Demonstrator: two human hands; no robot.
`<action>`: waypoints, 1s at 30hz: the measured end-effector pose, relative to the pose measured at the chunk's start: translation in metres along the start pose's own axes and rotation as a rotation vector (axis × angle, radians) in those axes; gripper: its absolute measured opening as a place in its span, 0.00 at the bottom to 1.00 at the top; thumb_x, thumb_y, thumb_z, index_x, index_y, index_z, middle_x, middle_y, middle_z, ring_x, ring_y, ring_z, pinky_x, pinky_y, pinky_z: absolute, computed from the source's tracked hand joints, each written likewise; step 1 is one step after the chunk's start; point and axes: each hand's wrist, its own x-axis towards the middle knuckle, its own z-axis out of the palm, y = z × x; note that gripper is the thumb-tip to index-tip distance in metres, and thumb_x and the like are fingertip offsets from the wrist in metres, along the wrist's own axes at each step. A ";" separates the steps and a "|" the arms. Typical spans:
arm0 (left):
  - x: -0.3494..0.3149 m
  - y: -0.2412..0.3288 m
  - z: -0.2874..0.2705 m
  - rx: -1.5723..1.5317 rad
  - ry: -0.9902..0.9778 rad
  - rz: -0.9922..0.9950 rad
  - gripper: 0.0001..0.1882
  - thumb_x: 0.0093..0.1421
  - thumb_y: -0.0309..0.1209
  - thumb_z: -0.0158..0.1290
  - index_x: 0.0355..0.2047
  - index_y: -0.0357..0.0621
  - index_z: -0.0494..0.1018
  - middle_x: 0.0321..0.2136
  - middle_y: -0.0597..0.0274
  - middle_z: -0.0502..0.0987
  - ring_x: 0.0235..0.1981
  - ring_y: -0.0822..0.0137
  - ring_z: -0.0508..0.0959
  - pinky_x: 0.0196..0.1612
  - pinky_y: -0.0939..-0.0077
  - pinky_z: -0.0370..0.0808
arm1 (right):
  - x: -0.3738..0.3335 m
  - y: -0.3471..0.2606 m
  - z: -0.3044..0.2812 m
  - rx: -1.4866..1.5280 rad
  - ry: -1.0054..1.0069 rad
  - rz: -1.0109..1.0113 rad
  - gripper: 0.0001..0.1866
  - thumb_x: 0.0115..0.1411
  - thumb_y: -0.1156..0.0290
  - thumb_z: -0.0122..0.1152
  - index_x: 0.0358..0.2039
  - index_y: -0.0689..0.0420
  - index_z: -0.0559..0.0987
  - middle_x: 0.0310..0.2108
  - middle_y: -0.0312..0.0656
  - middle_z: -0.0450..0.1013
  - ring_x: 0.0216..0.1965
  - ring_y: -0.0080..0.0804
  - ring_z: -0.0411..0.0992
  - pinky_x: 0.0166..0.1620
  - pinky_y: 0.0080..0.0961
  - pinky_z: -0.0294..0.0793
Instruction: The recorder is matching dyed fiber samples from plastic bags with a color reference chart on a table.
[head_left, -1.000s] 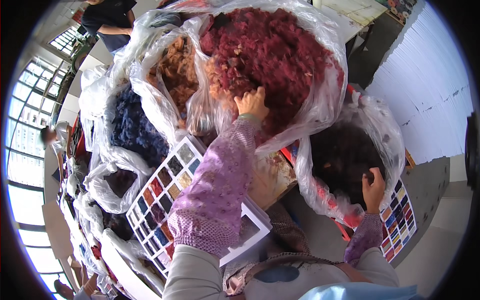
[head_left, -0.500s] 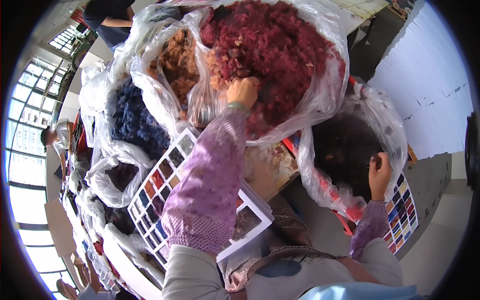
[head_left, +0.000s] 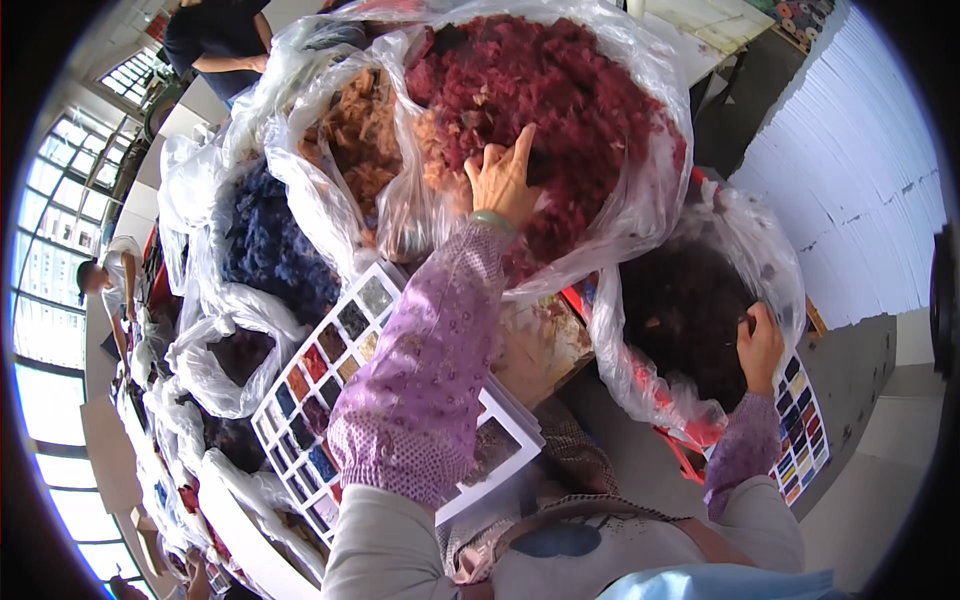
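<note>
The left hand (head_left: pixel 503 180) rests spread, holding nothing, on dark red fibre (head_left: pixel 560 90) in the far clear bag (head_left: pixel 650 200); the right hand (head_left: pixel 760 345) pinches the near right bag of dark brown fibre (head_left: pixel 685 310); no tuft is lifted yet

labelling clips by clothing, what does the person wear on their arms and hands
Both forearms are covered by loose purple patterned oversleeves with gathered elastic cuffs, the left oversleeve and the right oversleeve, pulled over a pale grey long-sleeved top. The left hand is bare of gloves, with a pale green bangle at the wrist. The right hand is bare too, with no jewellery visible.
</note>
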 end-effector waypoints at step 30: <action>-0.029 -0.010 -0.022 -0.478 0.307 0.006 0.34 0.37 0.26 0.59 0.45 0.47 0.56 0.29 0.45 0.73 0.34 0.46 0.73 0.33 0.58 0.69 | 0.105 -0.211 0.154 0.008 -0.009 -0.675 0.06 0.50 0.74 0.49 0.30 0.55 0.66 0.26 0.46 0.69 0.24 0.49 0.69 0.26 0.40 0.68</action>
